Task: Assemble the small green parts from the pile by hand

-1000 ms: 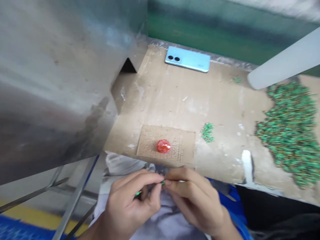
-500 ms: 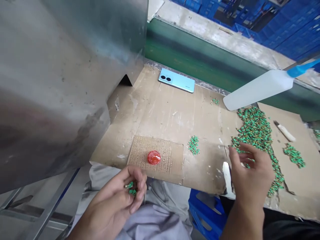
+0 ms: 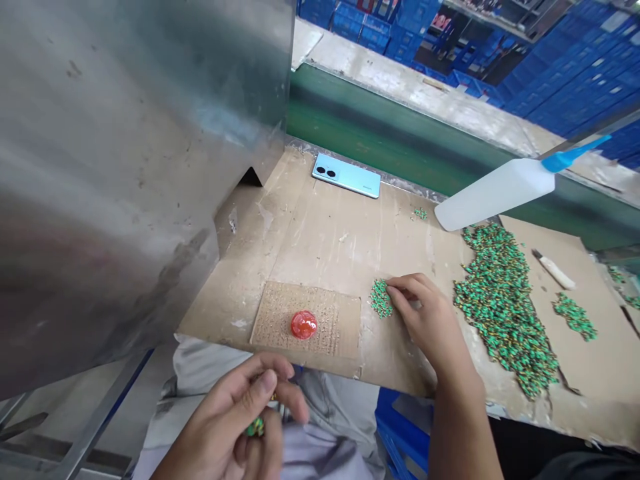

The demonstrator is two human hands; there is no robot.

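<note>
My left hand (image 3: 235,413) is curled over my lap, closed around several small green-and-gold parts (image 3: 255,427) that show between the fingers. At the small pile of green parts (image 3: 380,299), my right hand (image 3: 425,313) has its thumb and fingertips together, touching the pile's right edge; what is between them is hidden. A glossy red dab of paste (image 3: 304,325) sits on a rough piece of cardboard (image 3: 345,333) between the hands, near the front edge. To the right of my right hand spreads a large heap of the same green parts (image 3: 500,300).
A light blue phone (image 3: 347,176) lies at the back. The white squeeze bottle (image 3: 495,193) with a blue nozzle leans behind the heap. A white-handled tool (image 3: 554,269) and another small pile (image 3: 575,317) lie far right. A metal housing (image 3: 150,167) walls off the left.
My right hand has moved left from the big heap to the small pile, its fingers closing together. My left hand has curled further, its thumb now against the fingers. The view has shifted slightly.
</note>
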